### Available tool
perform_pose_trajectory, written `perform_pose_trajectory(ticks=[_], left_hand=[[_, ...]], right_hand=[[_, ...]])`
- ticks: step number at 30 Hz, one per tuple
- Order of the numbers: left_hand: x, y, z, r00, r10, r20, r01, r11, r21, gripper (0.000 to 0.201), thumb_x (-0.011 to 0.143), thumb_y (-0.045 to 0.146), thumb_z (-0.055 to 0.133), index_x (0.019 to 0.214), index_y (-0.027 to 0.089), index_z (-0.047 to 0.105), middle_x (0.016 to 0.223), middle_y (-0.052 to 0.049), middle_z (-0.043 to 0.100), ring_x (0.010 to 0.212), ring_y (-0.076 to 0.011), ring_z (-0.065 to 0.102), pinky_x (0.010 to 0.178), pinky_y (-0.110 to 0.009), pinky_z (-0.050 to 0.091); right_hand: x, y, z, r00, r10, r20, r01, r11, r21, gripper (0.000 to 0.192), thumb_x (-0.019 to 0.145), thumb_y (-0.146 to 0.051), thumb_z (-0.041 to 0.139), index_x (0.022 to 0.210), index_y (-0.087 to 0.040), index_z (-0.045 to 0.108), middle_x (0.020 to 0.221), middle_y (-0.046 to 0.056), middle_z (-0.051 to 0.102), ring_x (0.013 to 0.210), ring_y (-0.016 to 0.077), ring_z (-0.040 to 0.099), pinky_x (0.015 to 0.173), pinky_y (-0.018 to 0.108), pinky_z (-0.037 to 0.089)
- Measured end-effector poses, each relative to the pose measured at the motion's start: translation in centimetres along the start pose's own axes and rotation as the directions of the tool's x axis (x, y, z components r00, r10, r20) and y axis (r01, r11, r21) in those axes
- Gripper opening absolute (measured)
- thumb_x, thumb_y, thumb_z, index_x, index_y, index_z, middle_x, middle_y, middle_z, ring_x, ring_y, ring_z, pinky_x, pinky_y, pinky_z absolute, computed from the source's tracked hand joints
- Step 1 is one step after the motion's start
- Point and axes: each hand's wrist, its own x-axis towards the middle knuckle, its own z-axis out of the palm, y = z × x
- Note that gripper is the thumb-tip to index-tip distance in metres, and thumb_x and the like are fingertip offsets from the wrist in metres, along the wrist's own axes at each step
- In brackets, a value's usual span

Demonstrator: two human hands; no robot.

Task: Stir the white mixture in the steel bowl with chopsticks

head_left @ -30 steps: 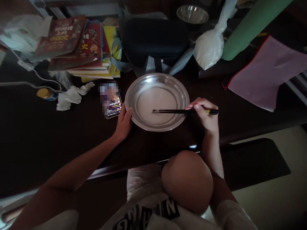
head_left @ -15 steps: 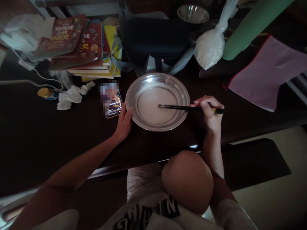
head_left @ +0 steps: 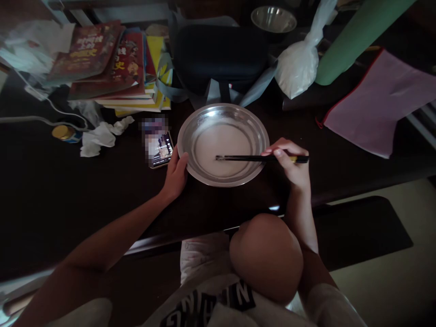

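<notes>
Dim room, dark wood table (head_left: 102,190), cluttered along the far edge. Steel bowl (head_left: 223,144) sits mid-table, close to the near edge, with a pale milky liquid (head_left: 221,147) covering its flat bottom.

Left hand (head_left: 176,175) rests on the table at the bowl's left rim — thumb tip touching the rim, fingers loosely curled, not clamped on anything. Right hand (head_left: 291,165) is at the bowl's right side, fingers closed on a pair of black chopsticks (head_left: 252,158). Chopsticks lie nearly level, pointing left across the rim, tips in the liquid near the bowl's centre. Butt ends stick out past the hand to the right.

Phone (head_left: 160,150) lies just left of the bowl, beside the left hand, screen lit. Crumpled tissue (head_left: 102,136) further left, then a small jar with a gold lid (head_left: 64,133) and a white cable (head_left: 41,119).

Far left — stack of books (head_left: 112,68), red covers on top, yellow ones under. Behind the bowl a dark blue case (head_left: 221,56) with grey straps. Right of it a tied plastic bag of white powder (head_left: 299,63), a second steel bowl (head_left: 273,19) behind that, and a green roll (head_left: 357,36) lying at an angle. Pink zip pouch (head_left: 381,104) with red trim at the right edge of the table.

Person's bare knee (head_left: 267,256) is raised below the table edge, under the right forearm; white shirt with dark lettering at the bottom of the view.
</notes>
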Motion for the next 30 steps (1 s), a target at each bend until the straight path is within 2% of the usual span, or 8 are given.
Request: perform_pose_trajectory(ticks=[2,6,11,16,20,22,26,30], left_hand=[[-0.01,0.09,0.01,1.0,0.028,0.0,-0.028,0.999,0.029,0.052,0.096,0.059,0.052,0.14,0.031,0.054,0.139,-0.007,0.063,0.136,-0.0281,0.054,0.117,-0.049,0.043],[-0.02,0.12,0.02,0.999,0.022,-0.031,-0.02,0.999,0.042,0.053,0.094,0.06,0.056,0.138,0.031,0.056,0.139,-0.006,0.063,0.137,-0.0287,0.053,0.118,-0.049,0.042],[0.01,0.25,0.18,1.0,-0.024,-0.015,0.024,0.999,-0.036,0.053,0.093,0.059,0.057,0.136,0.03,0.056,0.14,-0.007,0.063,0.132,-0.0288,0.058,0.117,-0.05,0.043],[-0.05,0.41,0.28,0.998,-0.055,-0.033,0.052,0.996,-0.078,0.05,0.091,0.056,0.062,0.134,0.03,0.058,0.141,-0.006,0.062,0.135,-0.0296,0.056,0.119,-0.051,0.04],[-0.04,0.29,0.14,1.0,-0.01,-0.018,0.009,1.0,-0.016,0.05,0.095,0.056,0.056,0.138,0.032,0.056,0.141,-0.006,0.062,0.135,-0.0291,0.055,0.118,-0.051,0.041],[0.0,0.12,0.05,1.0,0.012,-0.006,-0.012,1.0,0.003,0.05,0.095,0.057,0.055,0.139,0.033,0.055,0.139,-0.006,0.063,0.135,-0.0288,0.055,0.118,-0.051,0.041],[0.01,-0.2,-0.13,0.999,0.046,-0.006,-0.046,0.998,0.053,0.05,0.096,0.058,0.054,0.14,0.035,0.054,0.138,-0.005,0.063,0.135,-0.0283,0.055,0.117,-0.049,0.043],[-0.03,-0.11,-0.08,1.0,0.008,-0.02,-0.007,1.0,0.021,0.053,0.094,0.06,0.055,0.14,0.033,0.055,0.14,-0.006,0.062,0.135,-0.0286,0.055,0.117,-0.049,0.043]], right_hand=[[0.03,0.02,0.03,1.0,-0.025,-0.008,0.025,0.999,-0.042,0.014,0.091,-0.039,0.068,0.087,-0.029,0.077,0.082,-0.002,0.077,0.083,0.0171,0.074,0.078,0.035,0.058],[0.01,0.16,-0.06,0.99,-0.013,-0.138,0.017,0.999,0.032,0.017,0.094,-0.037,0.064,0.084,-0.029,0.076,0.077,-0.004,0.074,0.067,0.0134,0.072,0.068,0.031,0.056],[0.05,-0.08,0.05,0.999,-0.029,0.027,0.029,0.999,-0.018,0.012,0.092,-0.035,0.068,0.087,-0.028,0.077,0.083,-0.001,0.077,0.082,0.0167,0.074,0.077,0.034,0.057],[0.01,0.0,-0.08,0.99,0.002,-0.139,0.0,1.0,0.017,0.019,0.094,-0.039,0.064,0.083,-0.027,0.075,0.076,-0.003,0.074,0.066,0.0141,0.073,0.069,0.031,0.057],[0.04,-0.09,0.0,0.999,-0.015,0.043,0.016,0.999,-0.028,0.015,0.092,-0.039,0.067,0.087,-0.028,0.077,0.079,-0.001,0.075,0.078,0.0175,0.074,0.074,0.035,0.058],[0.06,-0.16,0.0,0.999,-0.034,0.016,0.035,0.998,-0.061,0.014,0.091,-0.037,0.068,0.086,-0.028,0.077,0.081,0.0,0.076,0.082,0.0181,0.073,0.077,0.036,0.058],[-0.03,-0.19,-0.1,0.993,0.01,-0.117,-0.009,1.0,0.007,0.019,0.094,-0.04,0.064,0.083,-0.029,0.075,0.076,-0.002,0.073,0.068,0.0155,0.072,0.068,0.034,0.057],[-0.01,-0.28,-0.04,1.0,-0.015,0.021,0.015,0.999,-0.033,0.015,0.092,-0.038,0.067,0.087,-0.029,0.077,0.079,-0.001,0.076,0.078,0.0167,0.073,0.076,0.035,0.058]])
